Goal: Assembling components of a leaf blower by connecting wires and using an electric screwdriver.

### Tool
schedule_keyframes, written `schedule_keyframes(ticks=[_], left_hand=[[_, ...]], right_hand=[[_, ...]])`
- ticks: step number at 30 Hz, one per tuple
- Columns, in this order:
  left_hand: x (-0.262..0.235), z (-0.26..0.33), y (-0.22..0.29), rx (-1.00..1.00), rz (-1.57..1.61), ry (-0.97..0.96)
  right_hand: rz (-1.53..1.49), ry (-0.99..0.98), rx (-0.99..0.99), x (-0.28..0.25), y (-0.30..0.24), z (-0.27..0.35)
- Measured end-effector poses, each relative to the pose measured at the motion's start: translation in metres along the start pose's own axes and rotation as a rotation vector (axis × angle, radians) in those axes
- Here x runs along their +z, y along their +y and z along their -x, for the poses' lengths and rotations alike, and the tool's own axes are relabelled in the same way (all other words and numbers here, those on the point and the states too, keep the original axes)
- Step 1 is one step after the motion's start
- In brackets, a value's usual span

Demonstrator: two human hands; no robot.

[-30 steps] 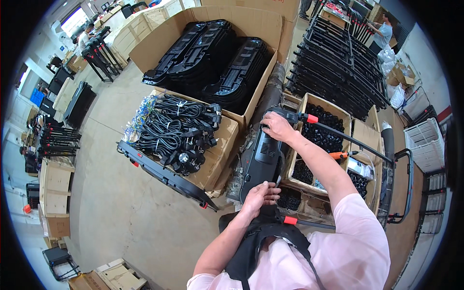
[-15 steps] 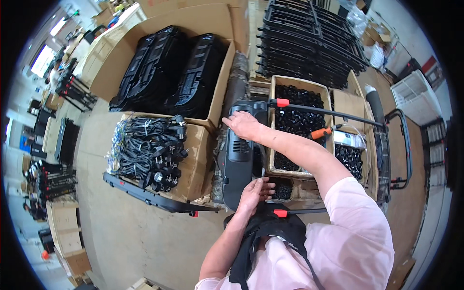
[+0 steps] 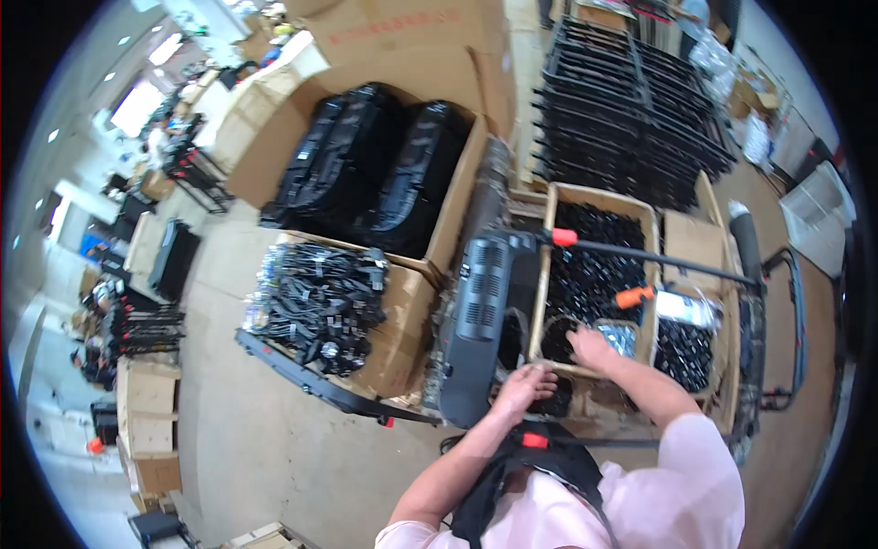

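Observation:
In front of me a long black plastic cover (image 3: 473, 357) with vent slots lies lengthwise over a black frame with red-ended bars. My left hand (image 3: 525, 388) is just right of the cover's near end, its fingers apart and nothing visible in them. A small open container of black parts (image 3: 552, 382) is beside its fingertips. My right hand (image 3: 593, 349) reaches down at a small container of dark little parts (image 3: 558, 340) inside the near end of a large box (image 3: 540, 311). Its fingers are bent together; whatever they pinch is too small to make out.
An orange-handled tool (image 3: 635, 297) lies by the box divider, near a bag of small parts (image 3: 617, 339). Bundled black cables (image 3: 320, 302) sit on a carton at left. Behind stand a carton of black covers (image 3: 361, 165) and stacked black frames (image 3: 631, 110).
My right hand has left the vented top of the cover and moved right, down to the small container. My left hand stays near the cover's near end. The view has shifted.

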State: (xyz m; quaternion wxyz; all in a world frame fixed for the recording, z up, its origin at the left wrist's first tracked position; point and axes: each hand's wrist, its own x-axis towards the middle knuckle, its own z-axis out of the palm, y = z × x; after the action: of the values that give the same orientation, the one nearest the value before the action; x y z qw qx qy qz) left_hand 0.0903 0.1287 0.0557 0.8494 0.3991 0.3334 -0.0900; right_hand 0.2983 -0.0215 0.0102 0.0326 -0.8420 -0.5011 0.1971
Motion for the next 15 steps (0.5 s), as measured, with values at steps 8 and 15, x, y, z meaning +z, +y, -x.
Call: schedule_keyframes(ticks=[8, 15], left_hand=[[0.044, -0.079, -0.011, 0.147, -0.064, 0.142], [0.059, -0.120, -0.010, 0.133, -0.072, 0.150]], right_hand=[[0.002, -0.067, 0.068, 0.014, 0.004, -0.008], [0.050, -0.061, 0.111, 0.032, 0.014, -0.009]])
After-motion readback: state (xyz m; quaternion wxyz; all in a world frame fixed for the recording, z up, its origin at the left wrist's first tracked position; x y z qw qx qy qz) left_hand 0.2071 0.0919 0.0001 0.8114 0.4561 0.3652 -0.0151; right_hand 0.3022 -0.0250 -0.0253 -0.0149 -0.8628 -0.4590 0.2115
